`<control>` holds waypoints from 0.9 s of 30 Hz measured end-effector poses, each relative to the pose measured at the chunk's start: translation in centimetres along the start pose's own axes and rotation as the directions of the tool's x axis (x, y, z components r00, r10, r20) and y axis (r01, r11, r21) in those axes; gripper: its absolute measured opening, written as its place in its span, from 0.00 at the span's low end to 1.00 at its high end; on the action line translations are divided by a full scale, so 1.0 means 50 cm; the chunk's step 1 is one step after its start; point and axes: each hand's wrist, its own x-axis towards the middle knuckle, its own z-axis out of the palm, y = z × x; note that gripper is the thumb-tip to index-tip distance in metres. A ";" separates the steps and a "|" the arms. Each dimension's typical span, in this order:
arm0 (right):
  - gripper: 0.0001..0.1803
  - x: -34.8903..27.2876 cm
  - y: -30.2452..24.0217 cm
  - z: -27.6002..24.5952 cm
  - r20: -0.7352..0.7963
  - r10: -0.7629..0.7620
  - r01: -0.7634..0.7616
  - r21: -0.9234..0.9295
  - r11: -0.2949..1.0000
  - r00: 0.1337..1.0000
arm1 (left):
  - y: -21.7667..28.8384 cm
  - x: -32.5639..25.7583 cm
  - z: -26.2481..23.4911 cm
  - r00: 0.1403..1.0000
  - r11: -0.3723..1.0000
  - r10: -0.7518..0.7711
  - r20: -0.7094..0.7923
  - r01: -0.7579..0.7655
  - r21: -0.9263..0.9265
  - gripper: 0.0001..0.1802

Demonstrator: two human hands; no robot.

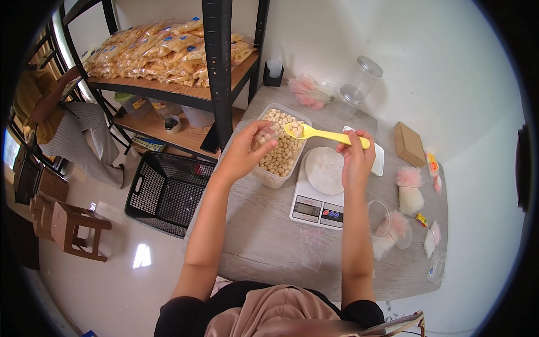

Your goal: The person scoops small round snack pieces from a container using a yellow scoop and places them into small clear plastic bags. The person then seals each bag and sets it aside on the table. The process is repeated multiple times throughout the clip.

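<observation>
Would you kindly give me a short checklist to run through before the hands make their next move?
1. Yellow spoon held by its handle in the right hand: ok.
2. Pale round pieces sitting in the spoon's bowl: ok.
3. Clear bag held in the left hand, near the spoon's bowl: ok.
4. Bag's mouth open wide enough: cannot tell; the film is see-through and partly behind the fingers.
5. Lid off the clear plastic box of pale round pieces: ok.
6. Reading on the white scale: cannot tell; the display is too small to read.
</observation>
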 end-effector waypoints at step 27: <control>0.05 -0.044 0.009 0.075 0.507 -0.332 0.596 -0.558 0.577 0.796 | -0.035 0.004 0.000 0.972 0.968 -0.050 -0.232 -0.010 -0.249 0.17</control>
